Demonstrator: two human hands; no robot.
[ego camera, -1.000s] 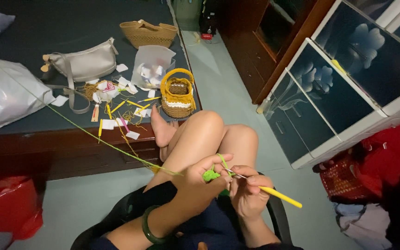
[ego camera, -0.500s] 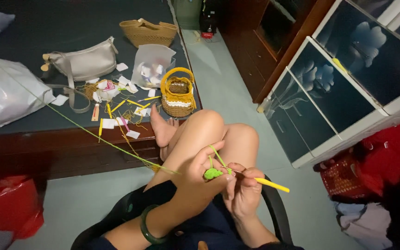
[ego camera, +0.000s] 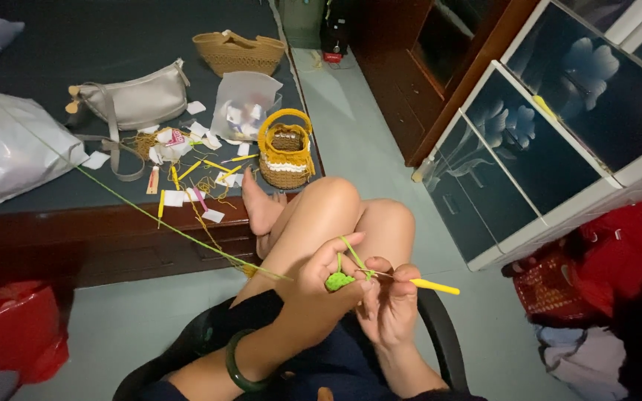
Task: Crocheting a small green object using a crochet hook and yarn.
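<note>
Yellow-handled crochet hook [ego camera: 431, 285] lying nearly level above the lap, handle end out to the right, working tip toward the small green crochet piece [ego camera: 339, 281]. Pinched in closed fingers of the right hand [ego camera: 391, 308], handle jutting past them. Green piece gripped in left hand [ego camera: 328, 278], forefinger raised with green yarn [ego camera: 150, 215] over it, strand running left, forearms raised over crossed legs.

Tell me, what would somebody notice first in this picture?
Near the bottom middle, the left hand pinches a small bright green crocheted piece while the right hand works a yellow-handled crochet hook into it. A thin green yarn strand runs up-left to the white plastic bag. Behind the knees stands a small yellow-and-tan woven basket.
</note>
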